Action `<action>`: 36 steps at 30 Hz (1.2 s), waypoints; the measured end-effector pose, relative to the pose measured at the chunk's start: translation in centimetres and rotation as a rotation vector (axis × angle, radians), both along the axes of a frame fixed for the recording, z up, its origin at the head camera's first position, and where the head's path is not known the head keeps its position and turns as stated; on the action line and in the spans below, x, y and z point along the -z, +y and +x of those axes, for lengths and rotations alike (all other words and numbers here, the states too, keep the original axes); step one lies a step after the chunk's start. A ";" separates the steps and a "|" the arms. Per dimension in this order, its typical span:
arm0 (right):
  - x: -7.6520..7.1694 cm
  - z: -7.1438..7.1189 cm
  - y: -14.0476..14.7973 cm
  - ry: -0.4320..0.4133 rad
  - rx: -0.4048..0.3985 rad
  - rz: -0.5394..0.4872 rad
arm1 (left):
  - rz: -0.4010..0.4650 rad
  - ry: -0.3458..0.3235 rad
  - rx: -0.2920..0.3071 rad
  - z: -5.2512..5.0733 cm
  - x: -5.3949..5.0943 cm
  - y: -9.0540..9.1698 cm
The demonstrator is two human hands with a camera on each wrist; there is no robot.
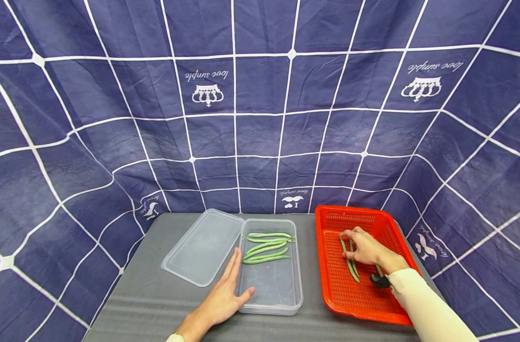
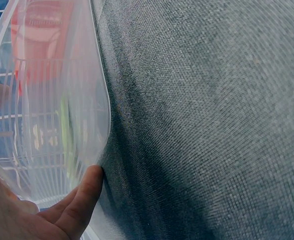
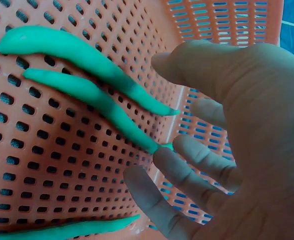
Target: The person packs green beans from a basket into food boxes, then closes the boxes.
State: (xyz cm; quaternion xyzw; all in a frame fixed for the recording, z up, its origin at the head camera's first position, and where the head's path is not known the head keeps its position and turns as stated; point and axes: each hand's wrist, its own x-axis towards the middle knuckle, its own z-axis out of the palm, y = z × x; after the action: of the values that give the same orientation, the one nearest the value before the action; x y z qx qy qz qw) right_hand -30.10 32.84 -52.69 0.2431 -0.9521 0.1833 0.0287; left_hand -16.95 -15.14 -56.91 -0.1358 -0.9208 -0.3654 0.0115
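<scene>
My left hand [image 1: 226,293] rests along the left side of a clear plastic container [image 1: 281,289], fingers straight and thumb near its rim. In the left wrist view its fingertips touch the container's wall. Several green beans [image 1: 265,259] lie side by side in the far half of the container. Over a red perforated basket [image 1: 341,304] is my right hand [image 1: 364,248], its thumb and fingers spread apart. Below it, the right wrist view shows two green beans [image 3: 94,97] lying nearly parallel on the basket floor. A third bean [image 3: 72,231] lies apart at the bottom edge.
A translucent lid [image 1: 203,248] lies flat on the grey tabletop [image 1: 144,285], left of the container. Blue checked cloth [image 1: 260,133] hangs behind and on both sides. The basket's raised walls surround my right hand.
</scene>
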 end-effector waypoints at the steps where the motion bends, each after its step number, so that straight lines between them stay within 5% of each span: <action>1: 0.0 0.0 0.1 -0.010 0.004 0.002 | 0.001 -0.004 0.000 0.0 0.0 0.0; 19: 0.9 -1.0 0.2 -0.104 -0.088 0.045 | 0.013 -0.019 0.002 -0.1 0.1 0.0; 28: 0.6 -1.0 -0.6 -0.181 -0.069 0.031 | 0.011 -0.018 -0.003 -0.1 0.0 0.0; 36: 0.1 -0.7 -0.8 -0.163 -0.068 0.017 | 0.009 -0.020 -0.007 0.0 0.0 0.0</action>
State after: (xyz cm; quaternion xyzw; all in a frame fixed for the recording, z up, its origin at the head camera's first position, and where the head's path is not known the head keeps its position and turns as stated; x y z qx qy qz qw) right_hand -30.76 32.00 -52.74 0.2598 -0.9440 0.1953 -0.0574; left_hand -16.92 -15.13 -56.87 -0.1292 -0.9197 -0.3708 0.0043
